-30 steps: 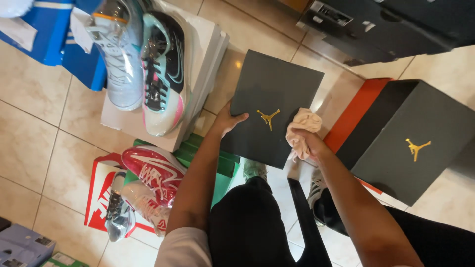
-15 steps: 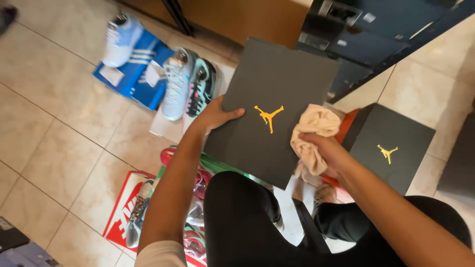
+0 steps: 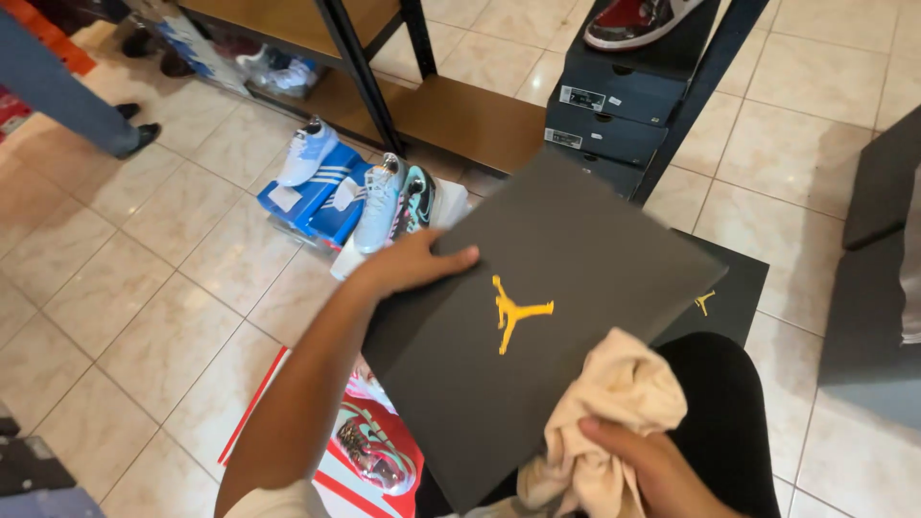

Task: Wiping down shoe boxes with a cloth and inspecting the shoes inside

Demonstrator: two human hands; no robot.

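Dark grey cardboard fills the middle of the view: a flat shoebox lid with a yellow emblem, held tilted above the person's lap. The left hand clamps its upper left edge, thumb lying on the top face and fingers hidden beneath, a grip that seems meant to steady the lid and turn its face upward. The right hand is bunched tight around a cream cloth, which rests on the lid's lower right part, just below the emblem, likely pressed there to rub the surface. So the lid lies between the two grips, one at its edge and one on its face.

Behind the lid's right corner a second dark box sits on the tiled floor. To the left, pale sneakers stand on a blue box, and a red box with a shoe lies near the knee. Further off, stacked black boxes sit by a wooden shelf, and another person's leg shows at upper left.
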